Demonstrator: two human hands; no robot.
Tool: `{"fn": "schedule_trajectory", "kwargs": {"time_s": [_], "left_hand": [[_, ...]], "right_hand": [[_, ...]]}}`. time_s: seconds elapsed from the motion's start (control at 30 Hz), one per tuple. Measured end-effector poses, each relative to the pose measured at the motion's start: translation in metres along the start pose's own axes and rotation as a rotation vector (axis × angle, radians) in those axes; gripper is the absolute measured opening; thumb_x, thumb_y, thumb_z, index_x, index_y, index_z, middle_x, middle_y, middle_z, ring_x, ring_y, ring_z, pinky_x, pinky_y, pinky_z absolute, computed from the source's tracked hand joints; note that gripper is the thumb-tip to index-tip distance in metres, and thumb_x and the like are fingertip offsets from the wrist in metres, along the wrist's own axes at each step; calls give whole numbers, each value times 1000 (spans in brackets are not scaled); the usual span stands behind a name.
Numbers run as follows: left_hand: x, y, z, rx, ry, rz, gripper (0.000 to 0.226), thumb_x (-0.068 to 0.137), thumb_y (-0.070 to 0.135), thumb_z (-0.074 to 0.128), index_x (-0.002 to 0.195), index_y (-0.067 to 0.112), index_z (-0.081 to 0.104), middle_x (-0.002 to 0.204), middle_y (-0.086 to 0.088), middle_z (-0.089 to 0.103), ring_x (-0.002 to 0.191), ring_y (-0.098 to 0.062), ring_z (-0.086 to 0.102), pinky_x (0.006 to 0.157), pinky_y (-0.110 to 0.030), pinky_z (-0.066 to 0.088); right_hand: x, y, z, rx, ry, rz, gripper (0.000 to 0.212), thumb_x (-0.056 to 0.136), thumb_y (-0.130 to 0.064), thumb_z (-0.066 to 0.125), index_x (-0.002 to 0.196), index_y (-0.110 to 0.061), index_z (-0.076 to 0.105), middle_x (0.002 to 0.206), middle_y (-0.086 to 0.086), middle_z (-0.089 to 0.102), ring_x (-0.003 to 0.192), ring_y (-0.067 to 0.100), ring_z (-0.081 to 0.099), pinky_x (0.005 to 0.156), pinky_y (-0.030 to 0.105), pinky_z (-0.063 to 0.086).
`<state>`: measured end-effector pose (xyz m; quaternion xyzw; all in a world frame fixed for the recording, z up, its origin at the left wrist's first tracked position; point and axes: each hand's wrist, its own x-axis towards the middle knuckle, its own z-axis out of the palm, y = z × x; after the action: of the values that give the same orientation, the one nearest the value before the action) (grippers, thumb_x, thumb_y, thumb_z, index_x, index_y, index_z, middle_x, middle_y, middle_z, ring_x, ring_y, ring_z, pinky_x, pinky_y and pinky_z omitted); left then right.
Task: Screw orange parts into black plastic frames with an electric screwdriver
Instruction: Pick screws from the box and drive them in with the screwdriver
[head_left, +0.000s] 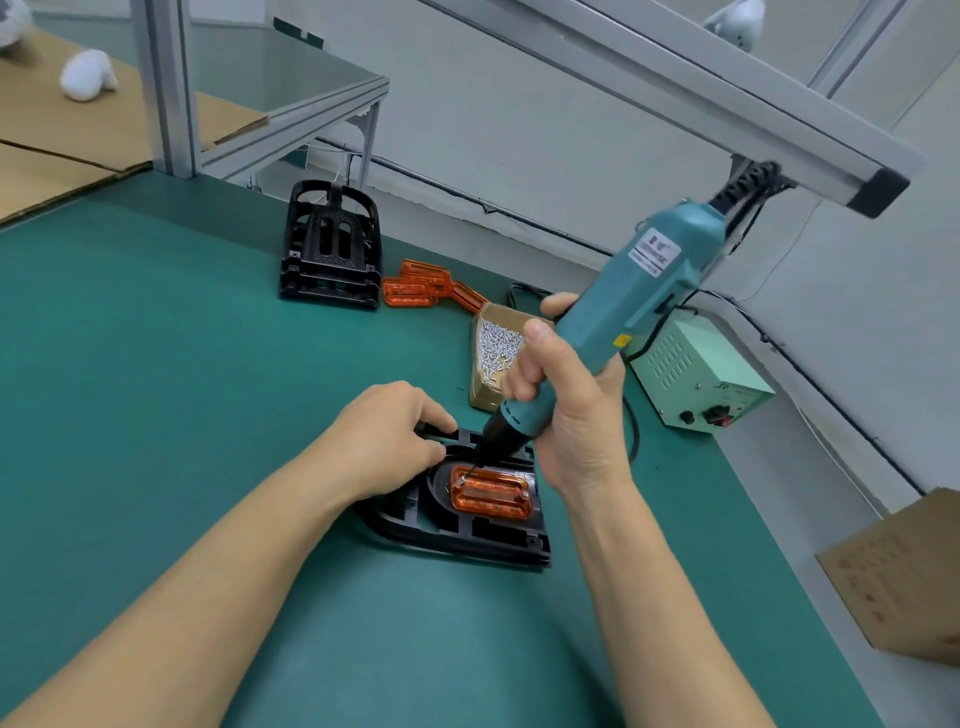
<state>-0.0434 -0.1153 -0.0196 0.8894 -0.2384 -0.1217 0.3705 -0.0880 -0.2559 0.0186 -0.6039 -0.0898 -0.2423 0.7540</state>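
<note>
Fingers (524, 364) of my right hand (571, 410) wrap round the teal electric screwdriver (623, 317), gripping its lower barrel, thumb up along the side. It tilts down to the left, and its bit meets a screw (460, 481) at the left end of the orange part (491, 493). That part sits in the recess of a black plastic frame (467, 525), which lies flat on the green desk (156, 389) in front of me. My left hand (387, 436) curls its fingers over the frame's far left edge and holds it down. A second screw head (524, 494) shows at the orange part's right end.

Further back on the desk I see a stack of black frames (330, 249), with loose orange parts (423, 286) just beside it on the right. Near those, a cardboard box of screws (493, 353) stands partly behind my right hand. A pale green power unit (696, 374) sits at the desk's right edge.
</note>
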Motion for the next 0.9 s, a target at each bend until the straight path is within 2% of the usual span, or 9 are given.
{"fn": "schedule_trajectory", "kwargs": {"time_s": [0.13,0.23,0.3,0.4,0.57,0.67,0.77,0.9], "left_hand": [[1,-1,1,-11,16,8,29,86,16,66,113,26,68,118,8,65,108,-11,56,88,-22,39],[2,-2,1,-13,16,8,25,85,17,67,109,27,70,110,6,67,94,-10,54,80,-22,38],[2,-1,1,-27,12,2,26,85,17,68,108,27,70,110,7,67,95,-10,55,80,-22,38],[2,-1,1,-50,16,-17,28,85,17,68,111,27,69,115,8,66,105,-12,58,85,-23,40],[1,0,3,-28,39,-9,27,86,16,67,111,25,69,114,8,66,103,-10,57,82,-20,37],[0,2,3,-11,28,5,28,86,14,65,113,24,69,120,8,65,113,-12,56,93,-23,41],[0,3,3,-7,18,1,29,86,13,65,113,23,69,120,7,65,115,-13,55,99,-29,42],[0,3,5,-8,13,-1,27,86,15,66,111,24,69,115,7,66,108,-13,57,94,-28,44]], "right_hand": [[8,3,9,-68,-136,7,17,84,-8,63,94,-21,58,51,-5,44,43,14,38,50,27,37],[10,4,13,-70,-254,42,18,84,-10,64,97,-20,58,52,-5,45,42,13,38,48,24,37],[10,3,11,-51,-283,73,18,85,-7,62,97,-18,57,52,-4,44,42,13,37,48,23,38],[10,2,9,-65,-211,73,17,85,-5,61,99,-12,54,51,-4,43,42,14,36,48,25,37],[3,8,22,-223,23,-82,15,83,-11,64,96,-16,56,51,1,45,42,15,41,49,28,40],[-2,6,15,-130,128,-75,14,83,-11,64,93,-19,56,57,4,42,43,15,40,50,29,39],[1,2,4,17,63,29,14,84,-8,61,91,-19,56,53,-2,40,43,14,36,48,25,38],[11,3,5,-23,-73,66,14,84,-6,60,94,-15,56,50,-3,40,41,14,34,46,24,36]]}}
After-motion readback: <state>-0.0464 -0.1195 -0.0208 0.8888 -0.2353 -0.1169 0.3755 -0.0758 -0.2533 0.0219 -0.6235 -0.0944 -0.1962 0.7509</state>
